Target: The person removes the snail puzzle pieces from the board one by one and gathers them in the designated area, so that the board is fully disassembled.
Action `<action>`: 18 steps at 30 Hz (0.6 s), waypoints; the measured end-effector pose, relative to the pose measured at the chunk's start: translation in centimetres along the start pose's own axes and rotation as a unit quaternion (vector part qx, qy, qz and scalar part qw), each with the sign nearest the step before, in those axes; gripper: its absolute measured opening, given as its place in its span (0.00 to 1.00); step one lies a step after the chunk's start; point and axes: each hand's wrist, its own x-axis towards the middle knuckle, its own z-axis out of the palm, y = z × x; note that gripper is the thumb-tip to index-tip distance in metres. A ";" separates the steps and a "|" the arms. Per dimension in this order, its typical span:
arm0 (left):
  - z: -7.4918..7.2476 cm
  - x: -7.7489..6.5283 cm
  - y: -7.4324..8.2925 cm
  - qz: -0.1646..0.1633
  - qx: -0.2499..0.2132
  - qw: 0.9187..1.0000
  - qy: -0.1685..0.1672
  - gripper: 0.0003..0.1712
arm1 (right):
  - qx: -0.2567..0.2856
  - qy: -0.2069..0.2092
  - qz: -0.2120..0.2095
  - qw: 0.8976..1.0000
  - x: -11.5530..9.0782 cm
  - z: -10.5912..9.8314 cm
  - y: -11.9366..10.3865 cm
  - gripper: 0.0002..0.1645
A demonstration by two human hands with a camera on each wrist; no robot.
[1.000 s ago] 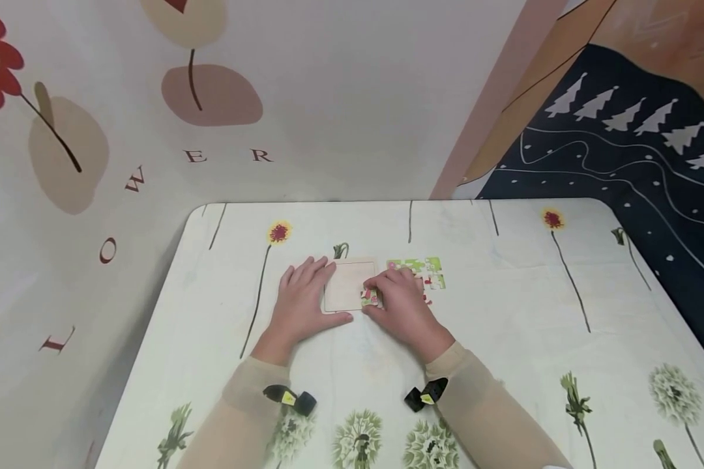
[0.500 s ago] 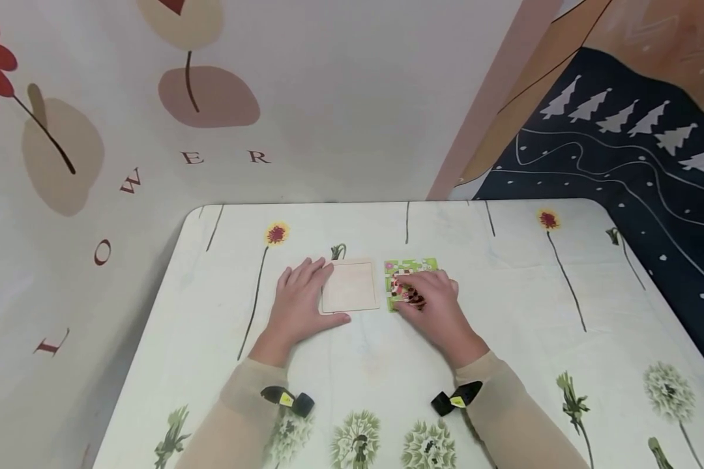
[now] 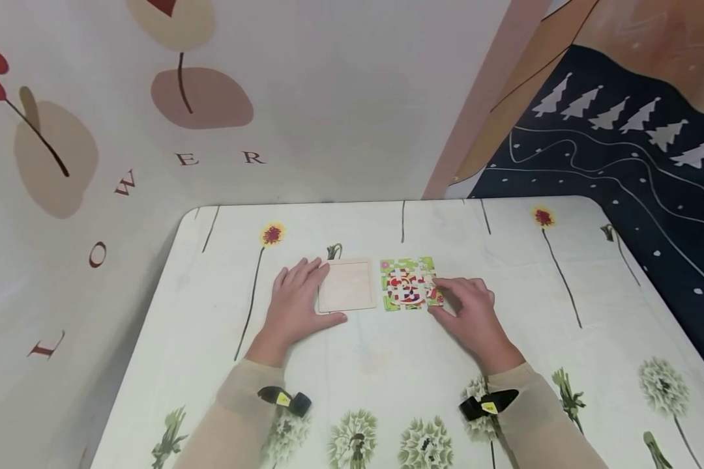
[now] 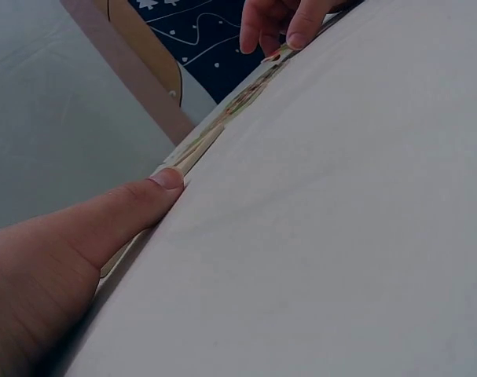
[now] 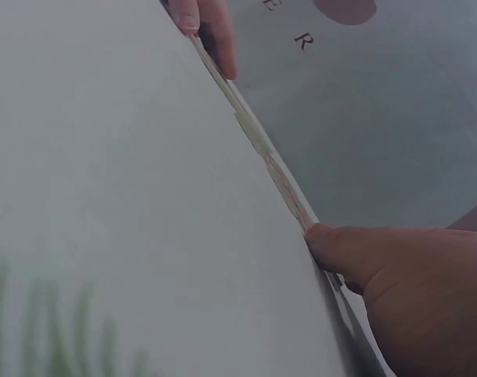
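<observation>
In the head view a pale wooden puzzle tray [image 3: 347, 285] with a thin raised border lies on the table. My left hand [image 3: 293, 305] rests at its left side, fingers spread over the upper left corner and thumb along the lower edge. Just right of the tray lies a colourful jigsaw picture [image 3: 406, 281], green at its border, with red and white in the middle. My right hand [image 3: 472, 316] pinches a puzzle piece [image 3: 435, 297] between thumb and index finger at the picture's lower right corner. The left wrist view shows that puzzle piece [image 4: 277, 55] slightly tilted under the right fingertips.
A white tablecloth [image 3: 358, 365] with printed flowers covers the table. Behind its far edge rises a pale wall hanging [image 3: 328, 130] with printed letters. A dark blue cloth with white trees [image 3: 610, 150] is at the right. Each wrist carries a small black camera [image 3: 477, 407].
My right hand has moved right, from the tray's right edge across the jigsaw picture to its right side, bringing a puzzle piece along. More of the picture shows now. The left hand stays at the tray.
</observation>
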 end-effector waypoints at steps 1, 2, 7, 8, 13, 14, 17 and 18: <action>-0.1 0.0 0.0 -0.001 -0.002 1.000 0.000 0.65 | 0.004 -0.001 -0.001 1.000 0.0 0.0 0.0 0.33; -0.1 0.0 0.0 -0.001 -0.003 1.000 0.000 0.65 | 0.006 -0.001 -0.003 1.000 0.0 0.0 0.1 0.33; -0.1 0.0 0.2 -0.002 -0.009 1.000 0.000 0.65 | 0.012 0.002 -0.004 1.000 -0.2 -0.1 0.1 0.33; -0.1 0.0 0.2 -0.002 -0.009 1.000 -0.001 0.65 | 0.013 0.002 -0.005 1.000 -0.2 -0.1 0.1 0.33; 0.0 0.0 0.2 -0.002 -0.007 1.000 -0.001 0.64 | 0.018 0.008 -0.013 1.000 -0.3 0.1 0.3 0.32; 0.0 0.0 0.2 -0.002 -0.006 1.000 -0.001 0.64 | 0.019 0.010 -0.015 1.000 -0.3 0.2 0.3 0.32; 0.1 0.0 0.1 -0.002 -0.004 1.000 0.001 0.64 | 0.027 0.018 -0.017 0.999 -0.2 0.2 0.4 0.31; 0.1 0.0 0.1 -0.001 -0.004 1.000 0.001 0.64 | 0.031 0.022 -0.017 0.999 -0.2 0.2 0.4 0.31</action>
